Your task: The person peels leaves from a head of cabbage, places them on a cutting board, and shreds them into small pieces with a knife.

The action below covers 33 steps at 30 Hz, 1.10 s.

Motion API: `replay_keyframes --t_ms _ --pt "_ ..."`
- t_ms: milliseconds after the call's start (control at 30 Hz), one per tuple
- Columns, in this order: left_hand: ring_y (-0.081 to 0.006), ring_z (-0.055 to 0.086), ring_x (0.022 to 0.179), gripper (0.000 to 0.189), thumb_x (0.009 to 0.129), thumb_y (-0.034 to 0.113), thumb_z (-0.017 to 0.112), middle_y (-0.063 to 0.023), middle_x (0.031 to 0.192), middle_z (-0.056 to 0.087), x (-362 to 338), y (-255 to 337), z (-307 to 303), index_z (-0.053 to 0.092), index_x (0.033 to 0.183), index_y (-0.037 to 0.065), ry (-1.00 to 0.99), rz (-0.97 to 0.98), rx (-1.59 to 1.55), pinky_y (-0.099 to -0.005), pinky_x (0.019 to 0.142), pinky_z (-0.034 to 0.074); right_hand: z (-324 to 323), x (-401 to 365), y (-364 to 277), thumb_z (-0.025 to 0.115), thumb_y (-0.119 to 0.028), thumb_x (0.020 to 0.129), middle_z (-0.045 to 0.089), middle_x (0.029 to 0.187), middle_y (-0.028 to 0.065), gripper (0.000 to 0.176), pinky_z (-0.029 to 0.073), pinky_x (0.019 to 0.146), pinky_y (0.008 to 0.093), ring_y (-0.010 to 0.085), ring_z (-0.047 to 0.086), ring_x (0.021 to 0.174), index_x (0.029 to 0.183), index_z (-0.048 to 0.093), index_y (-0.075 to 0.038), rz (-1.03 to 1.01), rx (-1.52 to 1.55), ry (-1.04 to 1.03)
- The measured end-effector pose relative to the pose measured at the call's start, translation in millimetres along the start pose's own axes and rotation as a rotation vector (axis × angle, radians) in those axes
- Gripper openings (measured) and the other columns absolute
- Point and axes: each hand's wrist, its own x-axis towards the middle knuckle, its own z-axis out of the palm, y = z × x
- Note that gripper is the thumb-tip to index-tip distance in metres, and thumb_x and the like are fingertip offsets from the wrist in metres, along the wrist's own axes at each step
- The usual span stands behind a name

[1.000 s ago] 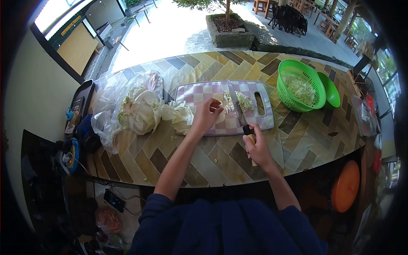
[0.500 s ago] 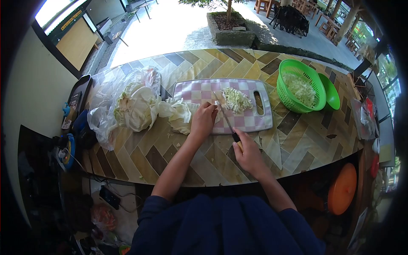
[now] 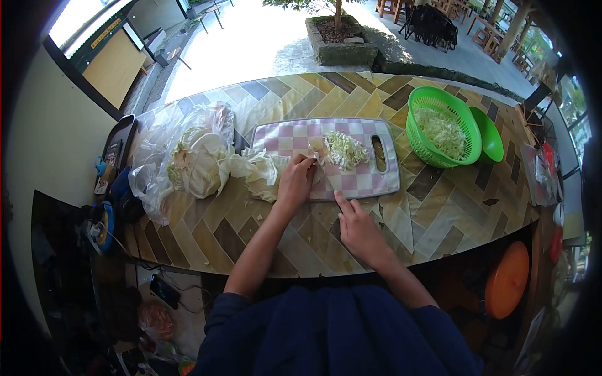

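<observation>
A pink-and-white checked cutting board [image 3: 282,135] lies on the table in front of me. My left hand [image 3: 297,180] is closed at the board's middle, its fingertips pressed on a small piece of cabbage [image 3: 319,149]. My right hand [image 3: 364,230] grips a knife [image 3: 327,175] near the board's front edge; the handle is mostly hidden by the fingers. The blade points away from me, close beside my left fingertips. A heap of shredded cabbage [image 3: 347,150] sits right of the blade. Loose cabbage leaves [image 3: 260,174] lie left of my left hand, partly over the board's edge.
A larger cabbage [image 3: 204,160] rests on a clear plastic bag [image 3: 150,182] at the left. A green basket [image 3: 418,138] with shredded cabbage [image 3: 442,131] and a green bowl [image 3: 490,135] stand at the right. Below the table edge is an orange round object [image 3: 506,279].
The knife's blade has turned edge-on and sits closer to my left fingertips. My right hand has shifted slightly toward me, and my left hand slightly left.
</observation>
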Motion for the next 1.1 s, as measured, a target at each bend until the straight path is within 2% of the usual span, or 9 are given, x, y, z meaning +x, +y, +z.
replay_keyframes --t_ms 100,200,300,400,467,567,667,767,1100 --pt "-0.0366 0.061 0.089 0.016 0.087 0.007 0.060 -0.0175 0.093 0.063 0.4 -1.4 1.1 0.068 0.098 -0.002 -0.001 -0.013 -0.013 -0.0430 0.079 0.048 7.3 7.4 0.4 0.047 -0.006 0.093 0.053 0.108 0.0255 0.051 0.050 0.078 0.0500 0.0451 0.060 0.091 0.142 0.037 -0.004 0.041 -0.024 -0.020" --pt "-0.0369 0.062 0.088 0.016 0.087 0.007 0.060 -0.0176 0.092 0.064 -0.3 -0.5 0.9 0.068 0.098 -0.002 -0.008 -0.019 -0.014 -0.0433 0.079 0.048 14.4 19.2 8.2 0.045 -0.004 0.092 0.053 0.111 0.0268 0.051 0.051 0.077 0.0506 0.0463 0.061 0.090 0.142 0.036 -0.003 -0.023 -0.018 0.034" --pt "-0.0371 0.062 0.088 0.017 0.088 0.007 0.060 -0.0180 0.094 0.064 1.2 1.8 -1.9 0.069 0.099 -0.002 -0.027 0.019 -0.008 -0.0431 0.079 0.048 8.6 18.5 8.0 0.048 -0.004 0.092 0.054 0.105 0.0237 0.053 0.049 0.080 0.0489 0.0443 0.058 0.091 0.143 0.036 -0.005 0.010 0.008 0.039" --pt "-0.0373 0.062 0.091 0.019 0.089 0.008 0.059 -0.0186 0.098 0.065 0.2 -0.7 -3.1 0.069 0.102 -0.002 -0.054 0.033 0.005 -0.0426 0.081 0.048 5.5 15.9 5.1 0.047 -0.005 0.092 0.054 0.106 0.0235 0.053 0.049 0.080 0.0491 0.0445 0.059 0.091 0.143 0.035 -0.006 0.054 -0.035 0.006" --pt "-0.0376 0.062 0.092 0.019 0.089 0.008 0.059 -0.0183 0.099 0.066 0.3 -0.7 -2.5 0.069 0.102 -0.002 -0.059 0.033 0.007 -0.0426 0.082 0.048 8.8 17.8 0.5 0.045 -0.004 0.092 0.053 0.109 0.0261 0.052 0.051 0.076 0.0501 0.0462 0.061 0.088 0.143 0.035 -0.004 0.054 -0.111 0.010" --pt "-0.0350 0.062 0.093 0.021 0.088 0.011 0.060 -0.0155 0.099 0.065 -3.3 -4.5 -1.7 0.070 0.104 0.001 -0.079 0.052 0.077 -0.0420 0.083 0.046 11.9 26.6 5.2 0.045 -0.004 0.092 0.054 0.111 0.0277 0.052 0.051 0.076 0.0504 0.0468 0.061 0.088 0.143 0.036 -0.003 0.032 -0.093 0.048" --pt "-0.0249 0.060 0.096 0.021 0.087 0.015 0.062 -0.0069 0.097 0.063 -7.7 -1.1 -1.5 0.070 0.105 0.009 -0.077 0.070 0.244 -0.0403 0.089 0.039 15.4 30.9 23.4 0.046 -0.005 0.092 0.054 0.110 0.0278 0.052 0.050 0.079 0.0501 0.0463 0.059 0.091 0.143 0.036 -0.003 -0.056 0.018 0.130" --pt "-0.0226 0.058 0.095 0.023 0.087 0.017 0.063 -0.0050 0.095 0.061 -16.0 -0.1 3.3 0.069 0.107 0.010 0.009 0.144 0.299 -0.0412 0.090 0.037 9.1 24.8 21.2 0.047 -0.007 0.093 0.054 0.108 0.0275 0.051 0.048 0.082 0.0499 0.0459 0.058 0.094 0.143 0.036 -0.003 -0.072 0.092 0.130" --pt "-0.0233 0.057 0.095 0.024 0.088 0.019 0.062 -0.0063 0.097 0.060 -18.0 1.9 7.5 0.068 0.108 0.008 0.029 0.094 0.268 -0.0413 0.089 0.036 10.4 4.5 -4.7 0.046 -0.006 0.093 0.052 0.109 0.0288 0.053 0.049 0.080 0.0511 0.0478 0.058 0.092 0.145 0.033 -0.004 0.022 0.076 0.046"
